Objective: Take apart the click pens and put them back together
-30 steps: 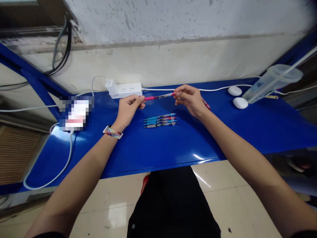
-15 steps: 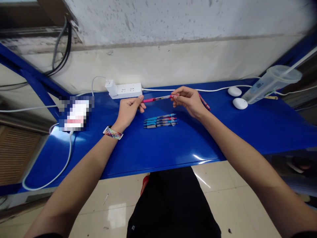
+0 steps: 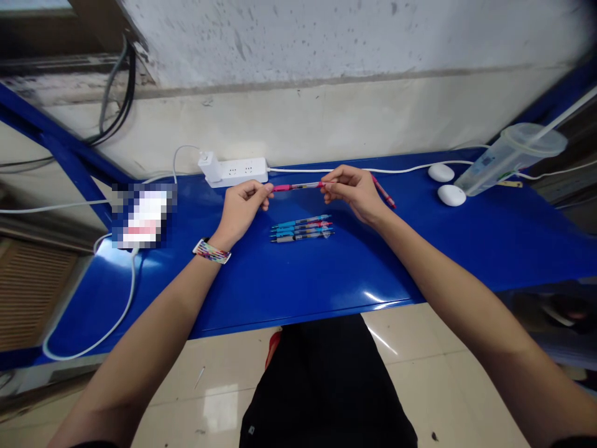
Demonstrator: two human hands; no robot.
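Note:
A pink pen (image 3: 298, 186) with a clear barrel lies level between my two hands, above the blue table (image 3: 289, 280). My left hand (image 3: 247, 202) pinches its pink end, and my right hand (image 3: 349, 190) pinches the other end. Nearer to me, several pens (image 3: 302, 229) lie side by side on the table, blue, red and grey. Another red-pink pen (image 3: 384, 191) rests at a slant just beyond my right hand, which partly hides it.
A white power strip (image 3: 242, 170) with a plugged-in adapter stands by the wall. Cables and a blurred-out lit device (image 3: 143, 218) are at the left. Two white rounded objects (image 3: 451, 195) and a clear plastic container (image 3: 506, 158) are at the right.
The fingers of my left hand have shifted slightly at the pink end of the pen, showing more of that end. My right hand has moved slightly left along the pen.

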